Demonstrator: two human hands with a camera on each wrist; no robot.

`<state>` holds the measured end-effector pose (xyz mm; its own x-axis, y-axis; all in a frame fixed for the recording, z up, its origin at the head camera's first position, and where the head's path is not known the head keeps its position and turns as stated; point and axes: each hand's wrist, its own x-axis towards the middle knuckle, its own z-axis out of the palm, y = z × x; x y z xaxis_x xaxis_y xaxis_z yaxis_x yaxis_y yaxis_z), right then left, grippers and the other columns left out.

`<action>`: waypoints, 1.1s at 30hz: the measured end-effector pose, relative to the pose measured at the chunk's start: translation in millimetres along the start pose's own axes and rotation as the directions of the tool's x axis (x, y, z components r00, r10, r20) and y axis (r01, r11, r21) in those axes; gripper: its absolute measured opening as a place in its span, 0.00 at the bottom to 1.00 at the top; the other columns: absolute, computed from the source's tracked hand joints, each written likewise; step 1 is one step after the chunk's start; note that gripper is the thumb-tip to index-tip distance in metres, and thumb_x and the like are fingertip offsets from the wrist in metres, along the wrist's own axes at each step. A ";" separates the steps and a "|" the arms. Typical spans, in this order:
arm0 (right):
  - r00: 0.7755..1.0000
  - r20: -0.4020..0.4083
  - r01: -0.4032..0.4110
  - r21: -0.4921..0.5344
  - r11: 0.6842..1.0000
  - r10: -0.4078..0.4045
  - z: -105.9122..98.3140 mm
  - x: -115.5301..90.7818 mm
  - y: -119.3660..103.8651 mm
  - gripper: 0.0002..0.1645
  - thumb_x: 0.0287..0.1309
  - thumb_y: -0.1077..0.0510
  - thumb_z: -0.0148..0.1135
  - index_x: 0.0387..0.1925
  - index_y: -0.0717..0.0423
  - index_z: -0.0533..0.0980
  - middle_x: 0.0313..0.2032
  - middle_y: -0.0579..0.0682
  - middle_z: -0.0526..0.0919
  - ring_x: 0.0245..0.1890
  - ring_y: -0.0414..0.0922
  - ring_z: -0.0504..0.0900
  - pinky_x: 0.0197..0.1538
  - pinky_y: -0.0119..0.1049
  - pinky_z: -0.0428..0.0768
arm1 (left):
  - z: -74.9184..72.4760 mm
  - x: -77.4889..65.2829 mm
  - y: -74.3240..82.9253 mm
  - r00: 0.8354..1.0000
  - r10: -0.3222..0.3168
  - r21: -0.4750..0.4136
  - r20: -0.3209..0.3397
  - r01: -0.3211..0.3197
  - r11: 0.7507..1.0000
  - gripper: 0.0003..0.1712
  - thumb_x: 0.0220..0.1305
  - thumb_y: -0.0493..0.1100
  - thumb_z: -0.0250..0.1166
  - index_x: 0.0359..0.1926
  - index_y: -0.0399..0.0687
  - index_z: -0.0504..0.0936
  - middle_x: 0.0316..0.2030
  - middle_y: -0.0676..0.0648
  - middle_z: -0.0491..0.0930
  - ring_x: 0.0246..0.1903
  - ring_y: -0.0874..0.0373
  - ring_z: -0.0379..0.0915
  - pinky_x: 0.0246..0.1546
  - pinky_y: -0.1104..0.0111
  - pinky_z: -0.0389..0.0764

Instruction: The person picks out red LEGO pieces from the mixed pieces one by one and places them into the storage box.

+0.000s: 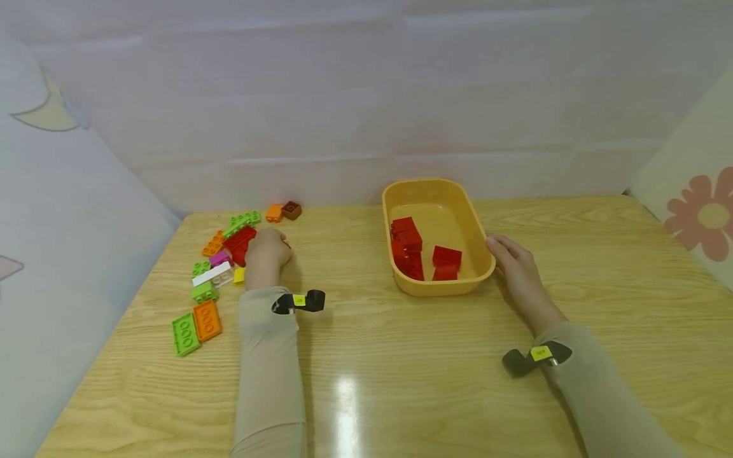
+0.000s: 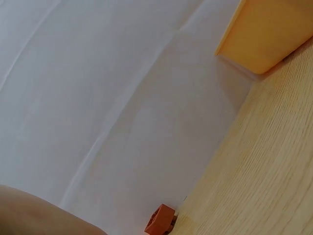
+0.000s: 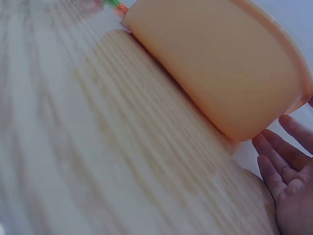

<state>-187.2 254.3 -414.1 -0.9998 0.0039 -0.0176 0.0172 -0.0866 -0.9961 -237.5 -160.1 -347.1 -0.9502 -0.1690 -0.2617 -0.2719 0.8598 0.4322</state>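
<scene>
Pale cloth-like walls, with a pink flower (image 1: 712, 216) at the right, enclose a wooden table (image 1: 401, 356). In the head view, the left hand (image 1: 267, 254) is lowered, fingers bent, at the right side of a mixed pile. A red brick (image 1: 239, 245) lies just beside it, and a sliver of red (image 1: 288, 245) shows past the fingers; whether anything is pinched cannot be told. A brick here would best be taken by its sides and lifted straight up, so that the green brick (image 1: 242, 224) is not dragged. More red bricks (image 1: 407, 234) lie in the yellow container (image 1: 435, 289), whose right rim is touched by the right hand (image 1: 518, 270).

In the left wrist view, a brown brick (image 2: 160, 219) is seen by the far wall; the fingertips are not shown.

In the right wrist view, the right fingers are loosely spread by the container's outer wall. Light pressure should suffice to steady it.
</scene>
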 end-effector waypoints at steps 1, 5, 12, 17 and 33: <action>1.000 -0.002 -0.001 -0.007 1.000 0.001 -0.3 0.2 -0.1 0.28 0.71 0.44 0.56 0.61 0.60 0.70 0.57 0.46 0.72 0.54 0.37 0.75 0.53 0.23 0.76 | -0.3 -0.2 1.1 1.000 0.001 -0.008 -0.005 -0.001 1.000 0.29 0.62 0.37 0.62 0.64 0.35 0.73 0.62 0.35 0.73 0.58 0.36 0.69 0.58 0.46 0.70; 1.000 -0.011 -0.008 -0.051 0.999 0.007 -1.1 0.8 -0.7 0.33 0.70 0.42 0.56 0.63 0.62 0.68 0.59 0.49 0.70 0.55 0.37 0.74 0.53 0.22 0.75 | -1.4 -0.1 6.2 1.000 0.001 -0.014 -0.002 -0.001 1.000 0.31 0.68 0.44 0.64 0.67 0.34 0.70 0.64 0.35 0.71 0.59 0.38 0.69 0.59 0.46 0.69; 1.000 -0.008 -0.011 -0.119 0.993 0.010 -4.0 1.2 -0.1 0.38 0.70 0.40 0.54 0.68 0.64 0.65 0.63 0.51 0.68 0.57 0.37 0.72 0.54 0.21 0.73 | -0.2 -3.1 21.5 0.998 0.022 0.031 -0.060 -0.020 0.999 0.31 0.69 0.50 0.63 0.67 0.39 0.72 0.62 0.37 0.74 0.55 0.40 0.73 0.52 0.48 0.74; 1.000 -0.005 -0.001 -0.090 0.996 0.000 -6.7 1.9 0.8 0.34 0.71 0.42 0.54 0.66 0.63 0.67 0.62 0.49 0.70 0.57 0.37 0.72 0.54 0.21 0.74 | 4.9 -3.6 37.5 0.985 0.091 0.027 -0.144 -0.088 0.996 0.29 0.69 0.51 0.63 0.65 0.41 0.74 0.60 0.40 0.77 0.53 0.41 0.76 0.48 0.49 0.77; 1.000 -0.016 -0.014 -0.120 0.993 0.012 -9.9 0.6 -0.5 0.38 0.71 0.40 0.53 0.68 0.64 0.65 0.65 0.52 0.67 0.59 0.37 0.71 0.54 0.20 0.73 | 18.3 -9.3 77.9 0.927 0.240 0.115 -0.289 -0.215 0.970 0.25 0.67 0.52 0.66 0.63 0.54 0.78 0.54 0.45 0.82 0.46 0.44 0.80 0.38 0.52 0.80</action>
<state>-187.8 264.2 -414.4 -0.9994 0.0185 -0.0307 0.0313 0.0336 -0.9989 -247.1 -82.7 -326.8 -0.9898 -0.0895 0.1108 -0.0416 0.9255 0.3765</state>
